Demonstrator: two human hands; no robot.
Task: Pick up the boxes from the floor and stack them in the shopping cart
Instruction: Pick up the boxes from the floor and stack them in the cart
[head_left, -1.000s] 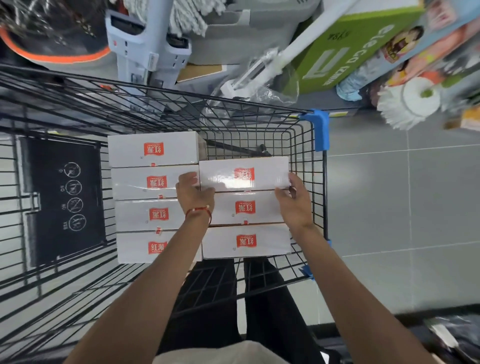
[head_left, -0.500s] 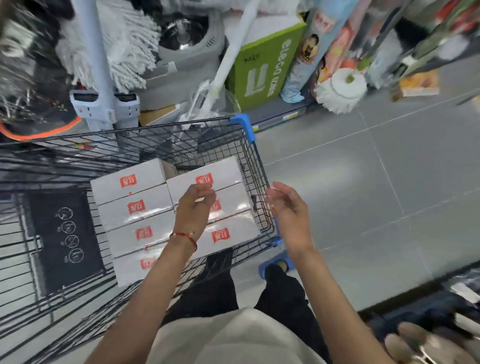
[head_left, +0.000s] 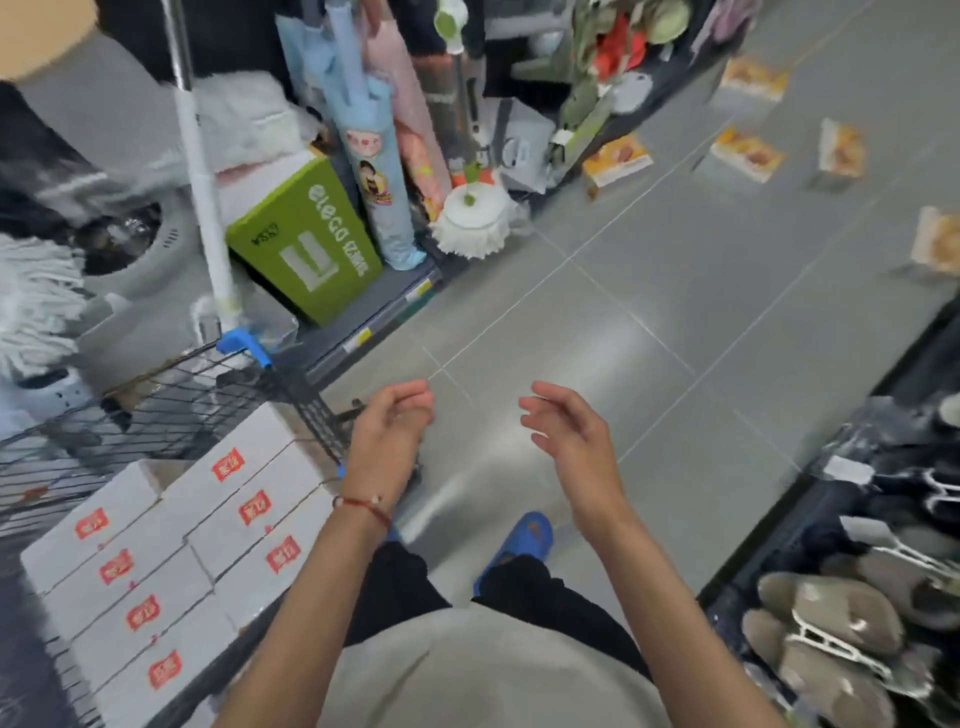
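Several white boxes with red labels (head_left: 171, 561) lie in two rows inside the black wire shopping cart (head_left: 171, 395) at the lower left. My left hand (head_left: 389, 436) hovers just past the cart's right wall, fingers loosely curled, holding nothing. Over the bare grey floor my right hand (head_left: 569, 434) is held up with relaxed fingers, also holding nothing. Several orange-and-white boxes lie on the floor at the upper right: one (head_left: 617, 158) near the shelf, another (head_left: 747, 155) further right, and one (head_left: 939, 244) at the right edge.
Mops, a green carton (head_left: 306, 239) and rolled goods stand on the low shelf behind the cart. A display of grey slippers (head_left: 831, 623) fills the lower right. Grey floor tiles (head_left: 649, 322) stretch between the two. My foot wears a blue shoe (head_left: 519, 540).
Both hands have left the top white box in the cart and moved right, out over the floor. The view has swung right, bringing the boxes on the floor into sight.
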